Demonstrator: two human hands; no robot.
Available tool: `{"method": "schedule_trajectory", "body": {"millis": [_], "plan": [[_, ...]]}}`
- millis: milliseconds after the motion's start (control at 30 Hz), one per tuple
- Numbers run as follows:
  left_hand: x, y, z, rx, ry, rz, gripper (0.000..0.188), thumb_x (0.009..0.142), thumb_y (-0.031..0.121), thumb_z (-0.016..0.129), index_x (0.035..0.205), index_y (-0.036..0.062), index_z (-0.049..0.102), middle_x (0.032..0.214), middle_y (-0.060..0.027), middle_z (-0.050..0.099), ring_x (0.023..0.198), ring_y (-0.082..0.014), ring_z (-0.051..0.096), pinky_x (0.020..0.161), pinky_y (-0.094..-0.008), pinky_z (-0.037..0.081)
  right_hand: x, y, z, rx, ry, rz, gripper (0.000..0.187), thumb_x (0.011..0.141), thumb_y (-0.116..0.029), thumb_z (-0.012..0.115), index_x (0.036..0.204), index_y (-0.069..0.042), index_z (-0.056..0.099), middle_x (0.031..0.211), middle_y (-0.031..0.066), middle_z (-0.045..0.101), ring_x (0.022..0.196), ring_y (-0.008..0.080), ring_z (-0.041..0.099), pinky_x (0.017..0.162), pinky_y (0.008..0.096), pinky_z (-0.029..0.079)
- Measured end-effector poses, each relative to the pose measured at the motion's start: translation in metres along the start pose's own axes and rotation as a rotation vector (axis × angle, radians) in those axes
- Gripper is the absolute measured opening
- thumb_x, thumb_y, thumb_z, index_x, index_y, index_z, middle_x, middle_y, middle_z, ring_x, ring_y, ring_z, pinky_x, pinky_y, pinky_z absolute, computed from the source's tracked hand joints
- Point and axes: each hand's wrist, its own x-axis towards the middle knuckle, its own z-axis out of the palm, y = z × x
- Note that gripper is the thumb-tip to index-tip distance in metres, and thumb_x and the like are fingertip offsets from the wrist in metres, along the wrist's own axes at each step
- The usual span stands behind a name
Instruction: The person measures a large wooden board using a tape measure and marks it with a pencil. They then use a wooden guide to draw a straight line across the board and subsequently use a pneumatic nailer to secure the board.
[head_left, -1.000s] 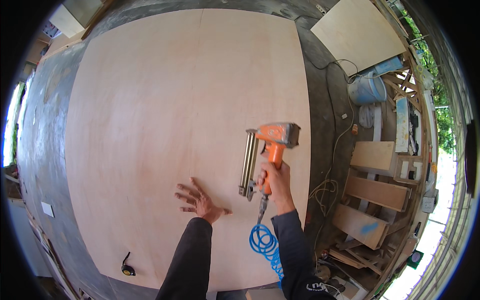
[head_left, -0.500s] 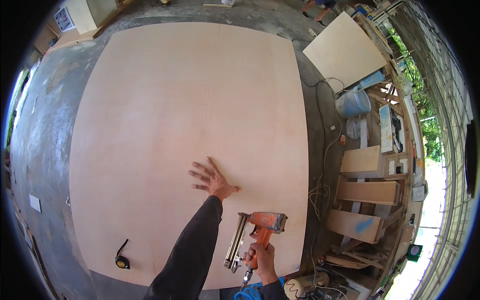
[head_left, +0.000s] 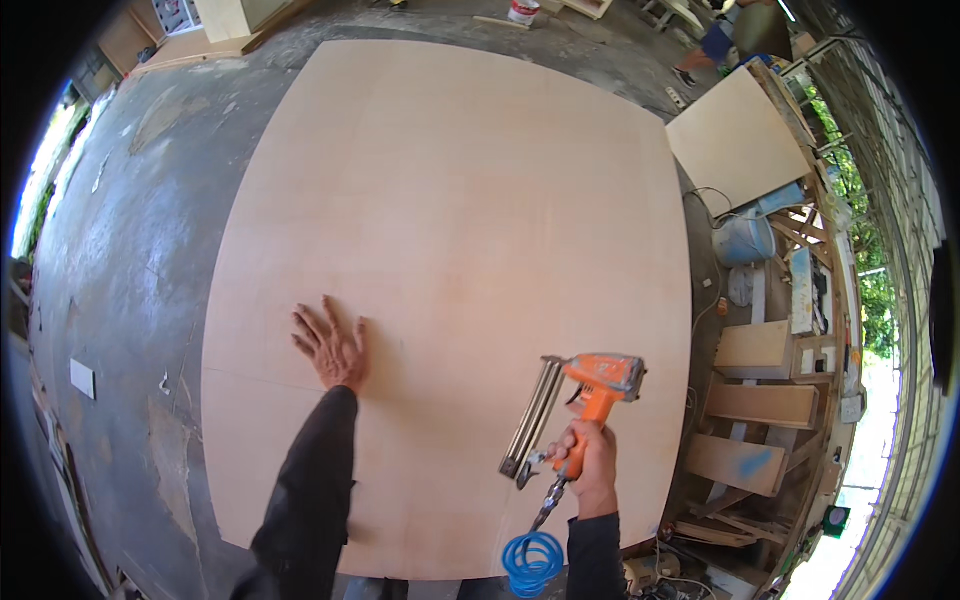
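Observation:
A large pale plywood sheet [head_left: 470, 230] lies before me. My left hand [head_left: 333, 350] is over its left part, fingers spread and holding nothing; whether the palm bears on the wood I cannot tell. In my right hand [head_left: 592, 465] is an orange pneumatic nail gun [head_left: 604, 374], gripped round its handle above the sheet's lower right. The gun's long metal magazine [head_left: 533, 418] slants down to the left. From the handle's base hangs a coiled blue air hose [head_left: 533, 563]. A faint line crosses the sheet near my left hand.
At the right stand wooden boxes [head_left: 752, 347], a blue bucket [head_left: 745, 239] and a leaning pale board [head_left: 738, 140]. Cables lie on the floor beside the sheet. Grey concrete floor [head_left: 150, 260] stretches along the left, with a small white tile [head_left: 82, 379]. Another person's leg [head_left: 700, 62] shows far right.
My left hand has moved left across the sheet, fingers still spread. My right hand has raised the nail gun up and to the right. The tape measure no longer shows.

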Motion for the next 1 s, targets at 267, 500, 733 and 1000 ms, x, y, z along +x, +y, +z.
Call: {"method": "schedule_trajectory", "body": {"millis": [267,500,733,1000], "plan": [[-0.009,0.006,-0.021,0.041,-0.228,-0.068,0.087,0.1,0.056,0.046,0.164,0.0101,0.009,0.168,-0.0268,-0.006,0.156,-0.0423,-0.008,0.123,-0.0604,-0.002,0.087,-0.051,0.069,-0.19,-0.013,-0.037,0.041,0.091,-0.015,0.059,0.127,0.003,0.054,0.065,0.003,0.05,0.05,0.0164,0.051,0.055,0.0374,0.049],[-0.012,0.015,-0.03,0.007,-0.31,-0.08,0.089,0.099,0.054,0.048,0.164,0.0079,0.008,0.167,-0.0276,-0.01,0.155,-0.0442,-0.011,0.122,-0.0613,-0.004,0.153,-0.09,0.083,-0.246,-0.003,-0.105,0.042,0.091,-0.016,0.059,0.128,0.003,0.056,0.066,0.0026,0.049,0.051,0.0158,0.05,0.054,0.0352,0.047],[-0.011,0.006,-0.028,0.051,-0.309,-0.088,0.087,0.1,0.052,0.047,0.163,0.007,0.007,0.167,-0.0273,-0.009,0.155,-0.0437,-0.011,0.122,-0.0612,-0.003,0.195,-0.104,0.096,-0.232,-0.008,-0.134,0.031,0.09,-0.014,0.062,0.117,0.001,0.058,0.066,0.0035,0.052,0.051,0.0159,0.052,0.051,0.0337,0.047],[-0.017,0.008,-0.023,0.072,-0.28,-0.073,0.088,0.101,0.053,0.046,0.164,0.0115,0.0,0.168,-0.0261,-0.011,0.156,-0.0418,-0.012,0.122,-0.0614,-0.004,0.216,-0.106,0.081,-0.243,0.013,-0.117,0.022,0.089,-0.015,0.064,0.106,-0.002,0.059,0.066,0.0038,0.051,0.049,0.0162,0.052,0.049,0.0329,0.048]]}}
